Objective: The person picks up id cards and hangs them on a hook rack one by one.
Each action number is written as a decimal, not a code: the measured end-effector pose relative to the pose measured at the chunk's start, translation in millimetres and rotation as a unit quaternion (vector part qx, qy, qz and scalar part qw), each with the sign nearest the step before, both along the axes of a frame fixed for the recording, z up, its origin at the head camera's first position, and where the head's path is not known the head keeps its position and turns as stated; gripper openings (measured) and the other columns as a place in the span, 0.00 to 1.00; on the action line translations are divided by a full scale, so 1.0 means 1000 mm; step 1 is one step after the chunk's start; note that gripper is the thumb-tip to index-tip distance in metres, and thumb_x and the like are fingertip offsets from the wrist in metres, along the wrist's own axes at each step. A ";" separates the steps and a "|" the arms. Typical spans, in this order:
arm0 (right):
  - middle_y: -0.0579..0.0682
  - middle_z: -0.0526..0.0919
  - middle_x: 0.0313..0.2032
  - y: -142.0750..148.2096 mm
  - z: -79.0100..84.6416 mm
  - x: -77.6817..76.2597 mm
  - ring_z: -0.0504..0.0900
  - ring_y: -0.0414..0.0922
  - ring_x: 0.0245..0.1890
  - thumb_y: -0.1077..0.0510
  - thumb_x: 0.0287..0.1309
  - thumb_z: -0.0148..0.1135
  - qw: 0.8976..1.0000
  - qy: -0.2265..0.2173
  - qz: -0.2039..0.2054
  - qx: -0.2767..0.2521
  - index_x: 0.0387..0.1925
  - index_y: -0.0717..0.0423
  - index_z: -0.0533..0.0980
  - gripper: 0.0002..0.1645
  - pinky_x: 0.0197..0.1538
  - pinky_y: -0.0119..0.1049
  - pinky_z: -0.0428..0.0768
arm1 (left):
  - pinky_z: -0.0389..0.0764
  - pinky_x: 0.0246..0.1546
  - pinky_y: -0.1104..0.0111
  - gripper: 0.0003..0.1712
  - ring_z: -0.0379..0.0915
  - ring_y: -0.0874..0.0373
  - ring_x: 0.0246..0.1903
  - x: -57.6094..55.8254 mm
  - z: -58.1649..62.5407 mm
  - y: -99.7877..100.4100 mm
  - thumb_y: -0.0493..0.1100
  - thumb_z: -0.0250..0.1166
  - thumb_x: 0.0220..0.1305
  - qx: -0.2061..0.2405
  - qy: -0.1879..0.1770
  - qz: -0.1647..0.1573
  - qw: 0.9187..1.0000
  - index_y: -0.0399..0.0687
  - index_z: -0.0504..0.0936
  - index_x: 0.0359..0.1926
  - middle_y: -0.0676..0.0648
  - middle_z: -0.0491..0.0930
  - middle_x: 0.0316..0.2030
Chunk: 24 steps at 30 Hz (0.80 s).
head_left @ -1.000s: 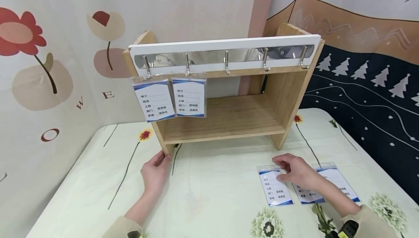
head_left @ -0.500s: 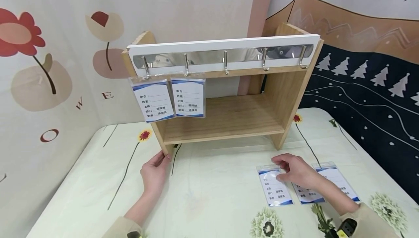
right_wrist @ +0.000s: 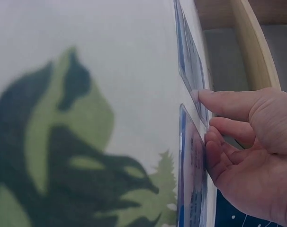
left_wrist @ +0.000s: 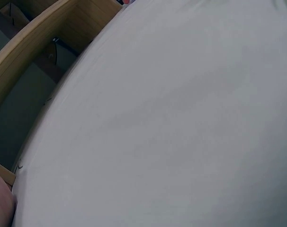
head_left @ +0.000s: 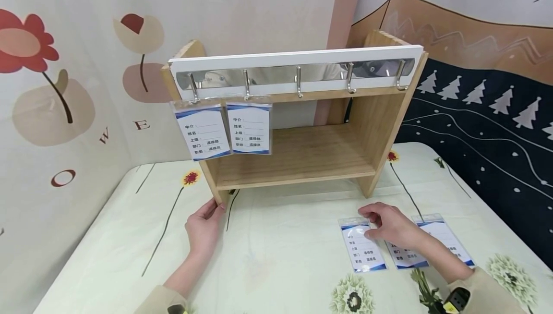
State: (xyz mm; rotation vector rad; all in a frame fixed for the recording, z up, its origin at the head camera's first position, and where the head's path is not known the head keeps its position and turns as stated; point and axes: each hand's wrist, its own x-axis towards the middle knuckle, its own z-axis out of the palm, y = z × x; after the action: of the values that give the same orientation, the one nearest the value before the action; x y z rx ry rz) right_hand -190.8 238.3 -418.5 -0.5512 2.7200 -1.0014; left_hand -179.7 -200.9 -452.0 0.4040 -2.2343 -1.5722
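Note:
My left hand (head_left: 204,230) holds the front left foot of a wooden shelf (head_left: 298,155), thumb on one side and fingers on the other; in the left wrist view only a bit of that hand (left_wrist: 0,201) shows. My right hand (head_left: 393,227) rests at the upper right of a flat-lying ID badge (head_left: 363,254), its thumb touching the plastic sleeve and the other fingers loosely bent. A second badge (head_left: 406,258) lies partly under that hand, and a third badge (head_left: 449,242) is to the right. Two more, a tilted badge (head_left: 203,134) and a straighter badge (head_left: 249,129), hang from the shelf.
Across the shelf's top front runs a white board with a metal strip and several hooks (head_left: 299,83); the hanging badges are on the two leftmost. A pale flowered cloth (head_left: 276,256) covers the table. Printed curtains (head_left: 268,11) stand behind and at the sides.

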 end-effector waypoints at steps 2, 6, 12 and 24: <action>0.49 0.78 0.44 0.000 0.001 0.000 0.71 0.47 0.42 0.65 0.53 0.77 1.000 0.000 0.001 0.000 0.60 0.70 0.76 0.33 0.41 0.34 0.75 | 0.74 0.37 0.89 0.20 0.81 0.42 0.55 0.000 0.000 0.000 0.37 0.65 0.71 0.001 0.000 -0.001 1.000 0.33 0.81 0.61 0.34 0.82 0.54; 0.49 0.78 0.44 0.000 0.001 -0.001 0.71 0.47 0.42 0.65 0.53 0.77 1.000 -0.003 0.003 -0.003 0.60 0.70 0.76 0.33 0.41 0.34 0.75 | 0.75 0.38 0.88 0.21 0.81 0.43 0.55 -0.001 0.000 0.000 0.37 0.65 0.72 0.005 -0.002 -0.001 1.000 0.33 0.81 0.61 0.35 0.82 0.54; 0.49 0.78 0.44 -0.001 0.001 0.000 0.72 0.47 0.42 0.65 0.53 0.77 1.000 -0.003 0.006 -0.001 0.59 0.71 0.76 0.32 0.42 0.35 0.76 | 0.74 0.38 0.89 0.21 0.81 0.42 0.55 0.001 0.001 0.000 0.37 0.65 0.72 0.002 -0.002 -0.003 1.000 0.33 0.80 0.62 0.34 0.82 0.55; 0.48 0.78 0.42 -0.001 0.000 -0.002 0.71 0.46 0.41 0.65 0.53 0.77 1.000 -0.006 0.004 0.004 0.58 0.69 0.77 0.30 0.41 0.35 0.75 | 0.75 0.37 0.89 0.21 0.81 0.43 0.54 -0.001 -0.002 -0.001 0.38 0.65 0.71 -0.008 0.002 0.003 1.000 0.33 0.81 0.61 0.35 0.83 0.54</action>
State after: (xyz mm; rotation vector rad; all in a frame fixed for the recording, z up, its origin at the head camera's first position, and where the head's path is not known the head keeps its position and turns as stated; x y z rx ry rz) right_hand -192.6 237.7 -418.0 -0.5532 2.7076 -0.9888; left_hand -181.1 -202.0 -454.1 0.4015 -2.2402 -1.5495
